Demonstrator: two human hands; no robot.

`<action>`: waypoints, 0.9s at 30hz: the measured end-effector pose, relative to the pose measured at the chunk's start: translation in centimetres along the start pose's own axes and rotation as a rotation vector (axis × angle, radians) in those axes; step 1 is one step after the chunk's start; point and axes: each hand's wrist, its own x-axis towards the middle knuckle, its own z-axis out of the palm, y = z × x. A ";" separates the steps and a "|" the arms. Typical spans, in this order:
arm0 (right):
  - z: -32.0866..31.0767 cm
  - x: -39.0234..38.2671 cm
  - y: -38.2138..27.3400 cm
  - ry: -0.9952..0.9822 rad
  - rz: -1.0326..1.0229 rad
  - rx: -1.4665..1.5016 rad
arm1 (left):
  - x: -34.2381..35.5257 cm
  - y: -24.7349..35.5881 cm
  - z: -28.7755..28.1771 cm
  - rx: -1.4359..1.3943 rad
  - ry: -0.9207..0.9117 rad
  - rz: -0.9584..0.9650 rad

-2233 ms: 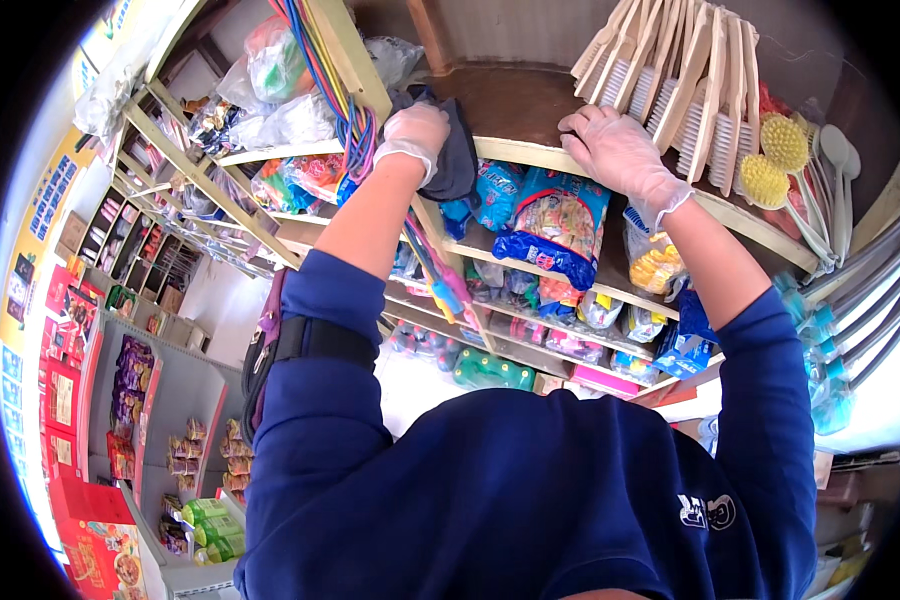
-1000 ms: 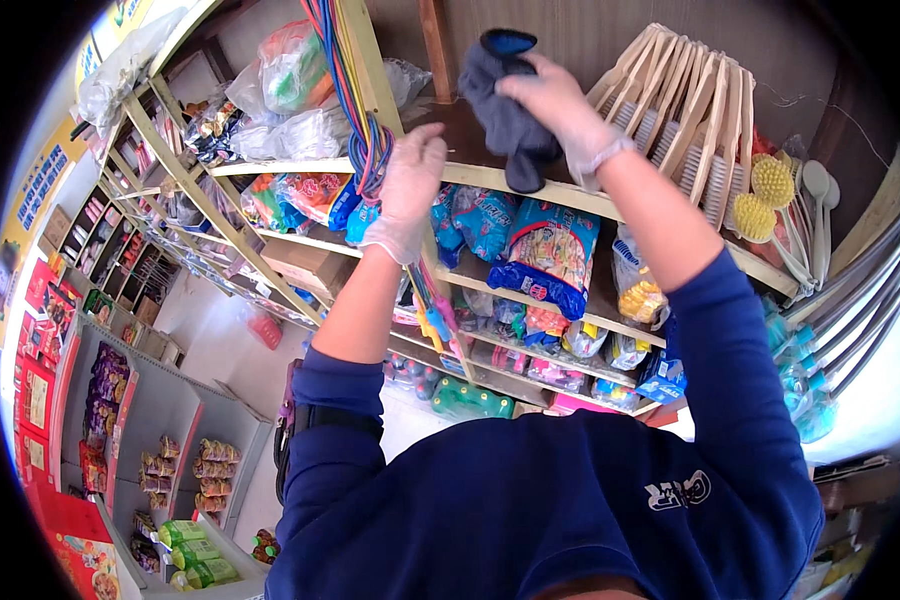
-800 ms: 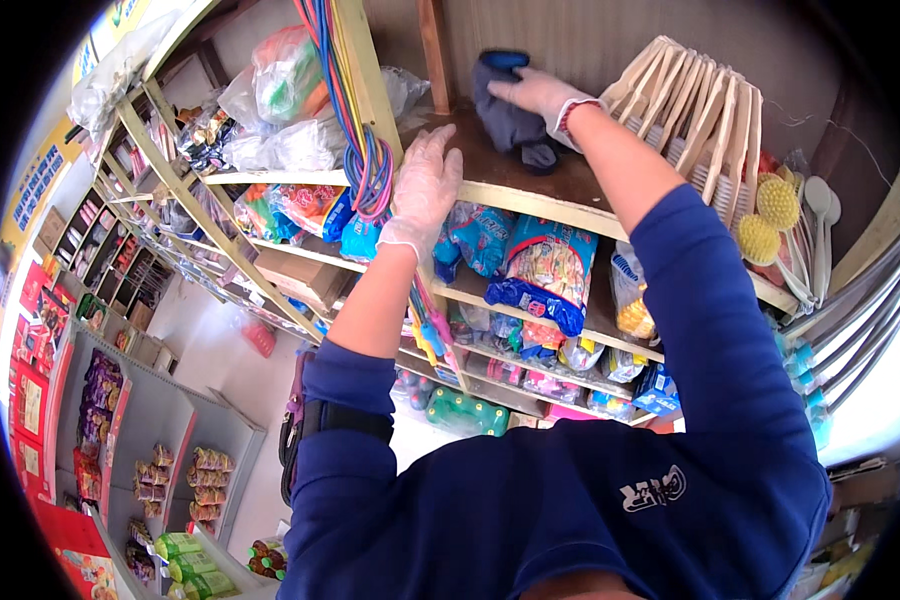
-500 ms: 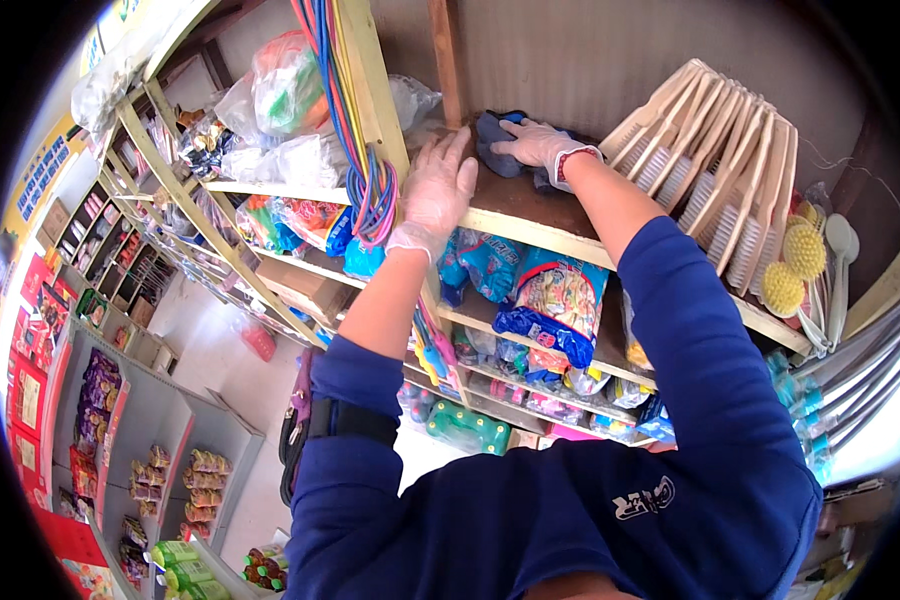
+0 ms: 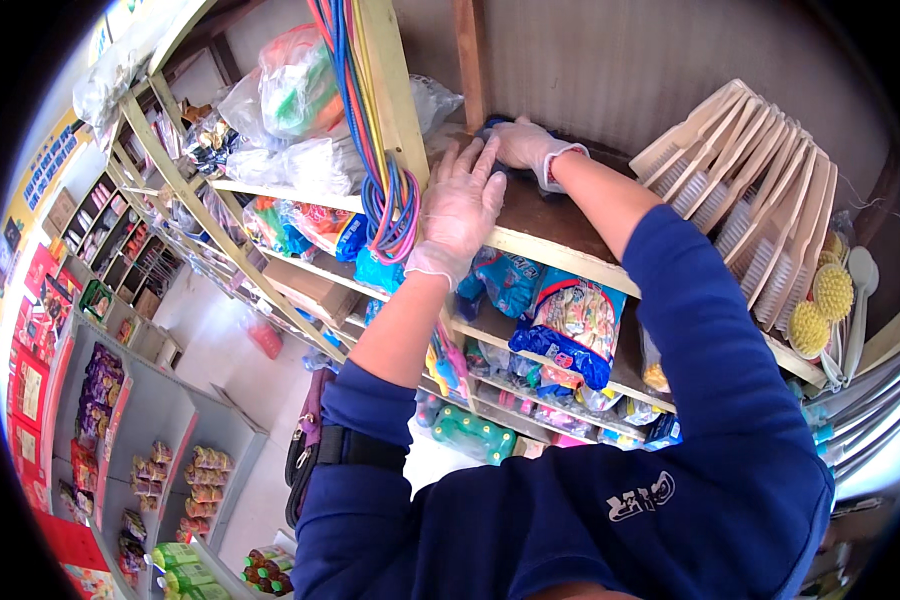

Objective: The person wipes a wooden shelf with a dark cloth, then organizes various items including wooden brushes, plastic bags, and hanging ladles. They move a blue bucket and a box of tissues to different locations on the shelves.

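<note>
My left hand (image 5: pixel 460 205), in a clear glove, lies open with fingers stretched out at the front of the top shelf (image 5: pixel 555 215), by the upright wooden post (image 5: pixel 400 90). Nothing shows in it. My right hand (image 5: pixel 525 148), also gloved, is pressed down on a dark blue-grey cloth (image 5: pixel 550 183) toward the back of that shelf. Its fingers are bent over the cloth, close to the brown upright strip (image 5: pixel 472 60), and most of the cloth is hidden beneath the hand.
To the right, several wooden-handled brushes (image 5: pixel 740 190) lean in a row, with yellow round scrubbers (image 5: pixel 832 290) beside them. Coloured hoses or cords (image 5: pixel 390 200) hang on the post. Bagged goods (image 5: pixel 570 320) fill lower shelves; plastic bags (image 5: pixel 300 90) sit left. A grey display rack (image 5: pixel 180 400) stands lower left.
My right hand has slid the cloth leftward along the shelf, nearer the brown strip. The left hand has shifted slightly right relative to the post, and the view has moved a little.
</note>
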 end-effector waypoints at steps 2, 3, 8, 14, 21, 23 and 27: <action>0.5 0.0 -1.3 0.075 -0.165 0.080 | -0.2 -0.4 -0.3 0.001 0.023 0.006; 0.8 -0.1 -2.0 0.111 -0.247 0.119 | -0.3 -0.6 -0.4 0.011 0.034 0.003; 0.6 1.1 -2.8 0.146 -0.343 0.094 | -0.4 -0.3 -0.6 -0.019 0.051 0.009; -1.7 6.0 -5.2 -0.095 -0.157 0.035 | -0.6 -0.5 -0.6 -0.089 0.042 -0.081; 0.4 10.4 -4.6 -0.087 -0.087 0.122 | -0.3 -0.1 -0.7 -0.118 0.009 -0.121; 1.2 10.5 -4.1 -0.100 -0.147 0.111 | -0.4 0.1 -0.7 -0.099 0.012 -0.128; 2.5 9.2 -3.3 0.044 -0.438 0.325 | -0.2 -0.4 -0.7 -0.046 0.001 -0.136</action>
